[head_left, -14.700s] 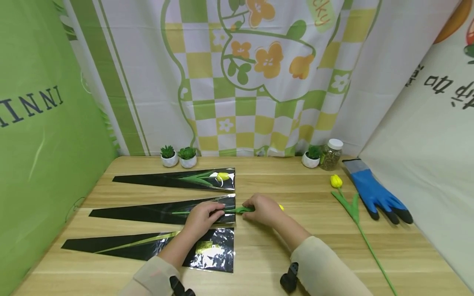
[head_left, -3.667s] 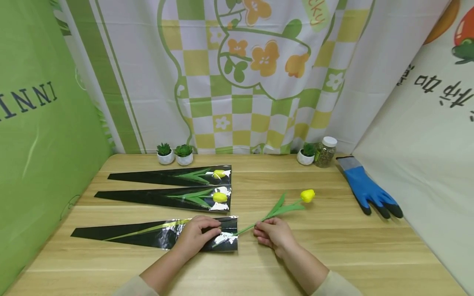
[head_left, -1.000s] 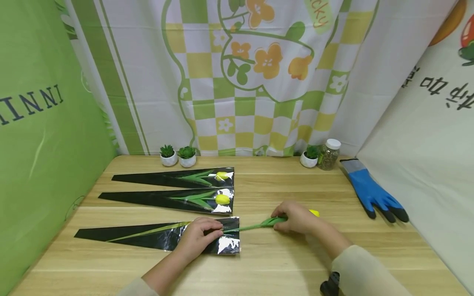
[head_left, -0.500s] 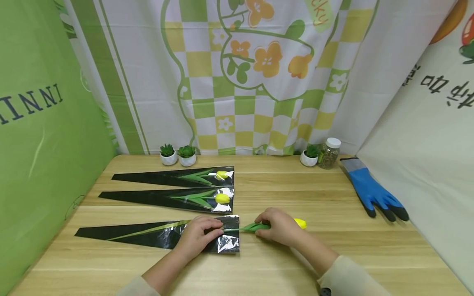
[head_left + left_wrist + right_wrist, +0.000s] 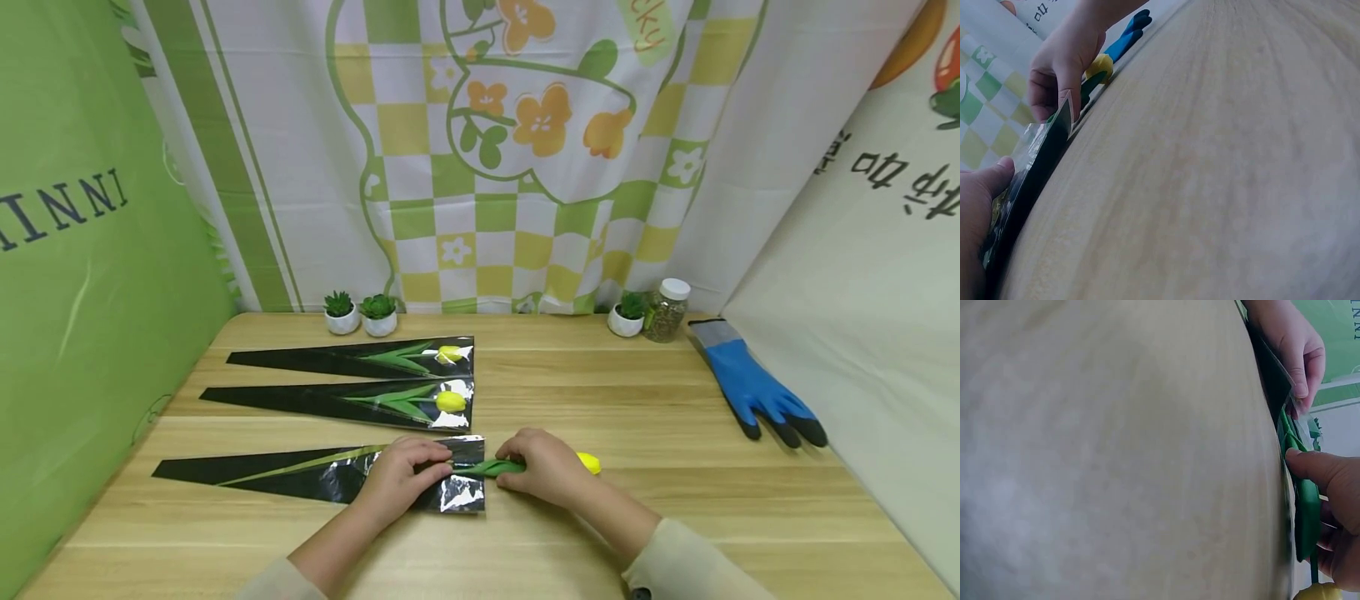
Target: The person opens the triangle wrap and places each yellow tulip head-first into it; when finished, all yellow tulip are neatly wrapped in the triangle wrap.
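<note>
My right hand (image 5: 546,467) grips an artificial yellow tulip (image 5: 589,463) around its folded green leaves, with the bloom showing beyond the wrist side. The stem end and leaf tips lie inside the mouth of a black, clear-fronted flower sleeve (image 5: 300,478). At that mouth, my left hand (image 5: 405,475) pinches the clear film between thumb and fingers. The right wrist view shows the sleeve's edge (image 5: 1275,381) lifted and the leaves (image 5: 1307,519) under my right thumb. Part of the stem is hidden by my left hand.
Two more sleeves, the farther one (image 5: 300,363) and the nearer one (image 5: 285,400), each hold a yellow tulip. Small potted succulents (image 5: 342,321) and a lidded jar (image 5: 666,312) stand along the back. A blue glove (image 5: 753,383) lies at the right.
Over the last second my right hand has moved left, sliding the tulip farther into the sleeve. My left hand has stayed in place. Earlier, the middle sleeve received its tulip.
</note>
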`<action>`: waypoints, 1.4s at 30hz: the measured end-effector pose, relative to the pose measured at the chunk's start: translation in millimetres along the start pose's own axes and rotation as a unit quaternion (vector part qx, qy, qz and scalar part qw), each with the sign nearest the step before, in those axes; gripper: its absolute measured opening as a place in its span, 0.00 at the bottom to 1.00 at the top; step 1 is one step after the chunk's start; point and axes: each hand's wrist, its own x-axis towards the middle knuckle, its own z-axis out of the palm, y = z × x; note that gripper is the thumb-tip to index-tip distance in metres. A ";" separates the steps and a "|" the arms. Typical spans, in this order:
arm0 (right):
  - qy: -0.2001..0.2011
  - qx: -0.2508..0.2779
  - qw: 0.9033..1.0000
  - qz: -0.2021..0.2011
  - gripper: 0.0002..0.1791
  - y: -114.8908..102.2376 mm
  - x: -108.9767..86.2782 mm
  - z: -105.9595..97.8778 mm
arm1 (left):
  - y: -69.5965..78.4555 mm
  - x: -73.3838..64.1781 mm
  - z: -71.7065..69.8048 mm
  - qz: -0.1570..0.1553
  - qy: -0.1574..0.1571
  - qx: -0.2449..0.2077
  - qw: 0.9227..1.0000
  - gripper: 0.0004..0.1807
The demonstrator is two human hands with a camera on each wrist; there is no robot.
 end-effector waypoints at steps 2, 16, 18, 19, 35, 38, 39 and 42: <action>-0.003 -0.004 1.000 0.000 0.17 0.2 -0.5 -0.4 | 0.5 -0.1 -0.6 -0.002 -0.001 0.000 1.000 0.10; 0.000 0.115 0.993 0.018 0.26 29.9 -26.0 -28.0 | 1.2 -1.0 -0.4 0.000 0.001 -0.003 1.000 0.10; 0.006 0.144 0.989 0.028 0.26 39.0 -33.4 -32.3 | 0.9 -0.9 -0.1 0.002 0.000 -0.002 1.000 0.10; 0.007 0.158 0.987 0.036 0.27 43.8 -37.1 -34.3 | 0.9 -0.9 -0.1 0.002 0.000 -0.002 1.000 0.10; -0.031 0.227 0.967 0.110 0.31 89.7 -71.1 -46.0 | 1.9 -0.3 -0.5 0.002 0.001 -0.004 1.000 0.10; -0.024 0.225 0.968 0.110 0.30 90.0 -70.1 -42.4 | 1.4 -0.5 -0.3 0.001 0.000 -0.004 1.000 0.10; -0.020 0.222 0.969 0.106 0.29 89.8 -69.6 -41.3 | 1.3 -0.5 -0.2 0.001 -0.001 -0.004 1.000 0.10; -0.009 0.209 0.973 0.097 0.27 88.7 -68.2 -38.8 | 1.1 -0.6 -0.4 0.000 -0.002 -0.006 1.000 0.10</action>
